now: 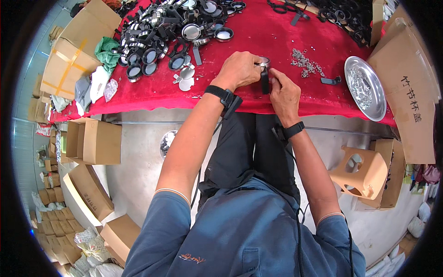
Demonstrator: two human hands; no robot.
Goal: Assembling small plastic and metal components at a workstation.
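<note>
The piece I'm working on, a small lid with a metal ring and a dark handle (265, 79), sits between my hands, near the front edge of the worktop (258, 32) and a little right of its middle. Its long axis points at me: ring away, handle toward the front edge. My left hand (240, 69) is the nearer one, reaching over from the left with its fingers closed on the ring end. My right hand (284, 94) is just beside the handle on its right, thumb and forefinger bent toward it; whether they touch it, I cannot tell.

The worktop is covered in red cloth. A big heap of black-and-silver lids (157, 32) fills its far left corner, with loose metal discs (186, 84) lying nearer to me, left of my left hand. Beyond my right hand is a small tangle of chains (302, 62), and a loose dark handle piece (331, 81) lies between that and a round metal tray (379, 101) by the right edge. Black rings (339, 17) are piled at the far right corner.

A tall cardboard box (397, 60) stands against the right edge. Below the front edge is a pale floor (138, 147), with an open carton (108, 141) on my left and an orange plastic stool (371, 171), tipped over, on my right.
</note>
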